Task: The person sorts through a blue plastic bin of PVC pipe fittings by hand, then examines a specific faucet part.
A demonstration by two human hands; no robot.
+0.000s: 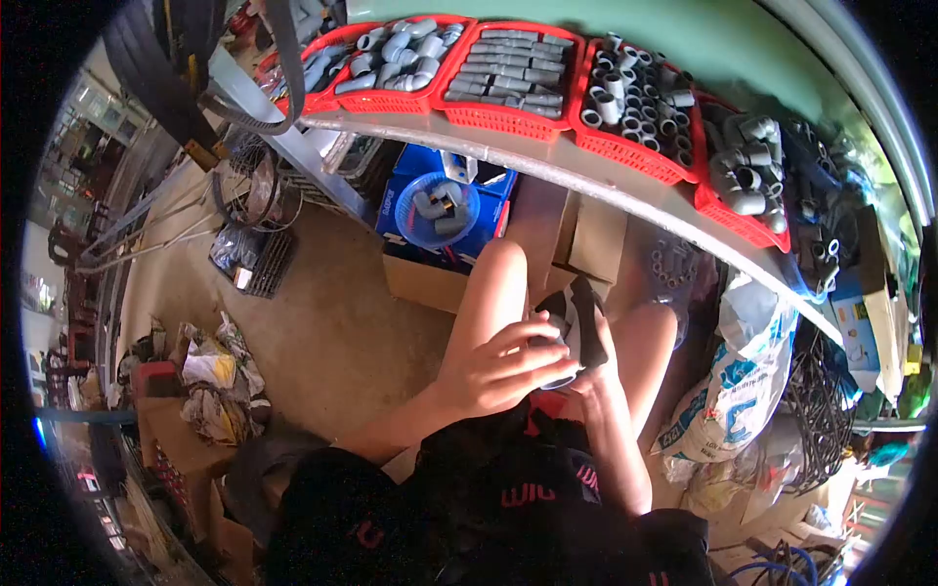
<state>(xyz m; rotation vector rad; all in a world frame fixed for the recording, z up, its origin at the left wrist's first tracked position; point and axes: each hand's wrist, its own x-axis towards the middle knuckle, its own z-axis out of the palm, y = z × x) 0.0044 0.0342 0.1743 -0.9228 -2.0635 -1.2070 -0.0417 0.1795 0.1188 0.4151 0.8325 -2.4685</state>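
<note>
Held item: one dark object with a pale grey face, exact kind not legible; lies above the person's lap, between the two hands.

Right hand: grasping the dark object from its right and near side; fingers largely hidden behind it.

Left hand: at the left of the dark object, fingers bent and laid across its near left part; whether they grip cannot be told.

Desk: along the far side, beyond the knees, carrying a row of red plastic baskets. Contents, left to right: grey pipe elbows; straight grey pipe couplings, stacked in rows; short grey fittings, many with open ends up; larger grey fittings.

Below the desk, far left of the hands: blue-printed carton, bearing a round blue basket with several grey fittings inside.

Beyond the hands: brown cardboard box.

Right: white sack with blue print; bundle of black cable just beside it.

Left, on the floor: crumpled printed paper.
</note>
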